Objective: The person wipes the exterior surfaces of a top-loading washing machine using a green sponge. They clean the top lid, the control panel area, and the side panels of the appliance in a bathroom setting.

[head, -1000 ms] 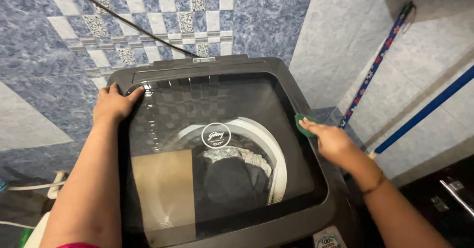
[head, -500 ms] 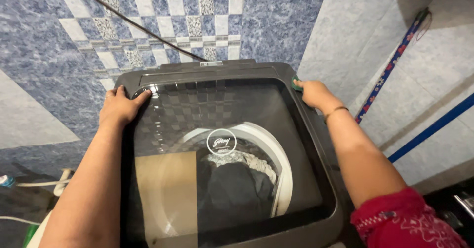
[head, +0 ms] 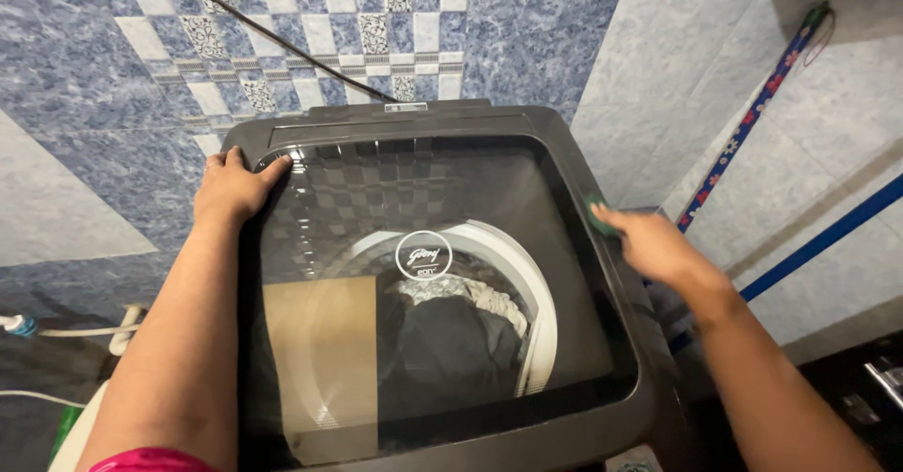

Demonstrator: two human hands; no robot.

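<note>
From the head camera, a dark grey top-loading washing machine (head: pixel 564 157) fills the middle of the view, its tinted glass lid (head: pixel 423 246) closed over a drum holding dark and pale laundry (head: pixel 451 326). The left hand (head: pixel 230 185) lies flat, fingers together, on the lid's corner at about ten o'clock. The right hand (head: pixel 658 246) (blurred) presses a small green scrub pad (head: pixel 596 216) against the lid's rim at about three o'clock, beside the blue tiled wall (head: pixel 85 86); its fingers look roughly together around the pad.
</note>
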